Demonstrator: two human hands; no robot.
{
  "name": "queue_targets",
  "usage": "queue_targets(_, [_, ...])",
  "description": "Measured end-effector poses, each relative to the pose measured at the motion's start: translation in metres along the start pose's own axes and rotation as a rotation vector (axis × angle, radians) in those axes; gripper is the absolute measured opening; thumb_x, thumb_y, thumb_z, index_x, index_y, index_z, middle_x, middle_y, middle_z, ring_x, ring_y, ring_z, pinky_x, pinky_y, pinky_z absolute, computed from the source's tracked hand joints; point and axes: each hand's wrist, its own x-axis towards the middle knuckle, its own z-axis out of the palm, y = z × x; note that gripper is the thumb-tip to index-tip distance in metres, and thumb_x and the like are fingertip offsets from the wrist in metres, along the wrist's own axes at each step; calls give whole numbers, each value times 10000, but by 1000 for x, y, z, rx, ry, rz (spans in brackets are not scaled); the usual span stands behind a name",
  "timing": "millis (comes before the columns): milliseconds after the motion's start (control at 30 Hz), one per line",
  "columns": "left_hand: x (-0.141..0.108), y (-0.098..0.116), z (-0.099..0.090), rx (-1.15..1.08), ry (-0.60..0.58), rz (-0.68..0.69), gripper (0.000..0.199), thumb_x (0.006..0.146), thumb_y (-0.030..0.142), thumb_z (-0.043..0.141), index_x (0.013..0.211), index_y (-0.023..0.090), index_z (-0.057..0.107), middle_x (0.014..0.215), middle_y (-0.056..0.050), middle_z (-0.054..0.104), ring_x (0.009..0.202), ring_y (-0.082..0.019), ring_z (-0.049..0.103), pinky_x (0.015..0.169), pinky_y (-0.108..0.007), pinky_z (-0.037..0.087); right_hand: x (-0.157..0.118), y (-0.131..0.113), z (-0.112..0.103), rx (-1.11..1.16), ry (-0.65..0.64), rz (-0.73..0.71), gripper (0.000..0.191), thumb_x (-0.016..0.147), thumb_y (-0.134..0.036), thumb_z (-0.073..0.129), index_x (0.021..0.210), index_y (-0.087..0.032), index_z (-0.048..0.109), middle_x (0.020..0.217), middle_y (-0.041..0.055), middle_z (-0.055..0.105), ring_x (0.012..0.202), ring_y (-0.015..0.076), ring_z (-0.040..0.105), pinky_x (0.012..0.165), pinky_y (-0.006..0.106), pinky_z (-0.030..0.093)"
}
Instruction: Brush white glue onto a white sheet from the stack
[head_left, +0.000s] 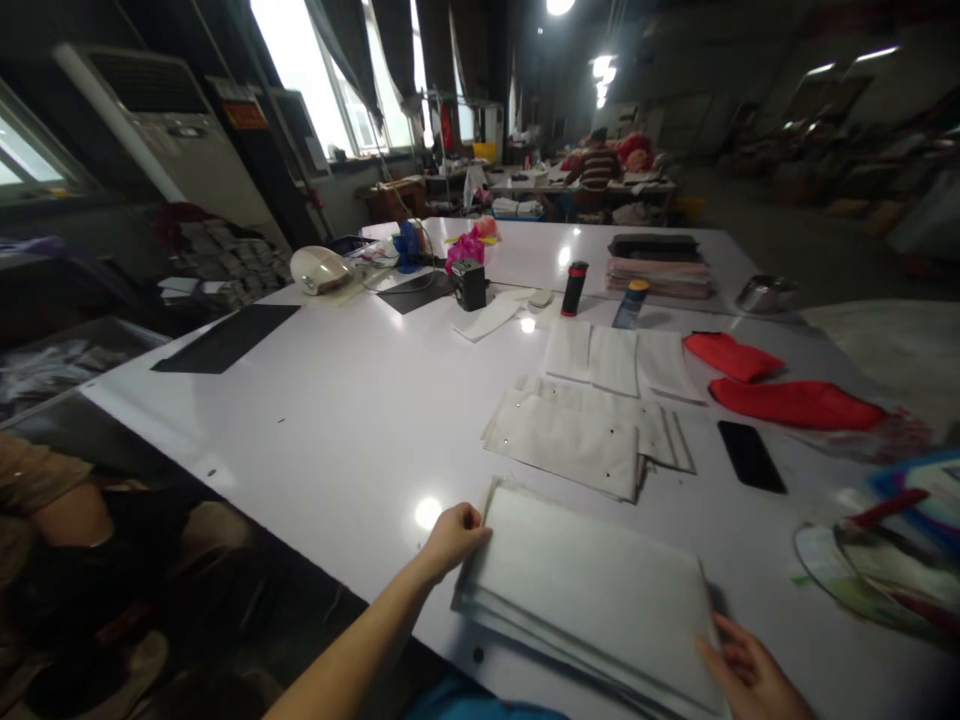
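Note:
A thick stack of white fabric panels [585,590] lies on the white table [300,450] directly in front of me. My left hand [454,540] pinches the stack's far left corner between its fingers. My right hand [750,670] rests against the stack's right edge with its fingers apart. Beyond the stack lie more white fabric pieces [562,440], some with small holes. Red fabric strips [795,405] and a black phone [750,456] lie to the right.
A person in a brown sleeve [52,490] sits beyond the table's left edge. Bottles, a black box and folded cloth [660,278] stand farther along the table. Clear plastic sheets [870,570] lie at the right. A person in a striped shirt [598,168] works at a far table.

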Motion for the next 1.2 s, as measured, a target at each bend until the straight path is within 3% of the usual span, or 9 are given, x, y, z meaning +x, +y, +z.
queue_targets(100, [-2,-6,-3,42,-14,-1,144,742,256,644,845,173,587,712,13,589,667,-156,556,633,-270,420,-5,-4,5,-33,15,-61,728,616,-719,566,1131,-204,552,752,26,645,685,246,653,650,364,530])
queue_targets(167, [-5,-5,-3,105,43,41,331,743,235,640,1056,142,582,863,-49,620,790,-207,589,736,-330,459,-5,-4,7,-89,14,-96,728,653,-713,524,1153,-184,540,761,32,626,641,237,626,623,371,520])
queue_targets(300, [-20,14,15,326,186,457,515,788,126,540,1300,154,490,1187,-142,548,1101,-275,520,974,-441,431,-6,-6,9,-293,162,-283,670,737,-629,471,1194,-144,550,918,110,617,796,280,630,745,423,528])
queue_targets(467, [-34,48,59,566,-96,851,462,935,264,461,1395,244,425,1174,-107,577,1034,-267,530,909,-437,478,-7,-19,17,-601,326,-583,527,824,-389,411,1265,-125,525,1079,173,598,994,323,601,872,462,506])
queue_targets(600, [-26,54,78,714,-147,864,494,964,377,412,1430,217,382,1106,-108,598,967,-276,529,851,-456,491,-4,-19,20,-721,362,-659,487,827,-298,405,1257,-107,533,1094,178,602,961,303,609,873,447,507])
queue_targets(733, [-18,45,84,726,-127,853,520,958,423,403,1431,208,387,1132,-107,594,999,-290,522,879,-477,485,-6,-29,32,-840,370,-612,515,796,-255,431,1294,-202,552,1209,135,614,993,321,616,789,475,512])
queue_targets(867, [-14,32,94,735,-102,843,548,965,414,383,1479,228,337,1257,-119,587,1116,-316,529,958,-500,463,-18,-64,81,-775,258,-826,477,888,-252,412,1344,-244,551,1387,54,564,1297,281,481,974,453,456])
queue_targets(1000, [-4,23,97,755,-60,954,598,966,411,411,1524,266,255,1553,-113,377,1432,-332,321,1144,-506,329,-16,-80,120,-766,67,-1002,559,948,-460,439,1460,-237,426,1528,31,395,1399,253,371,1114,430,361])
queue_targets(1200, [11,9,67,826,58,955,711,922,566,459,1537,315,205,1606,-160,239,1447,-363,317,1115,-526,375,11,-40,86,-804,163,-904,712,912,-563,472,1502,-188,338,1578,114,274,1435,299,299,1107,481,384])
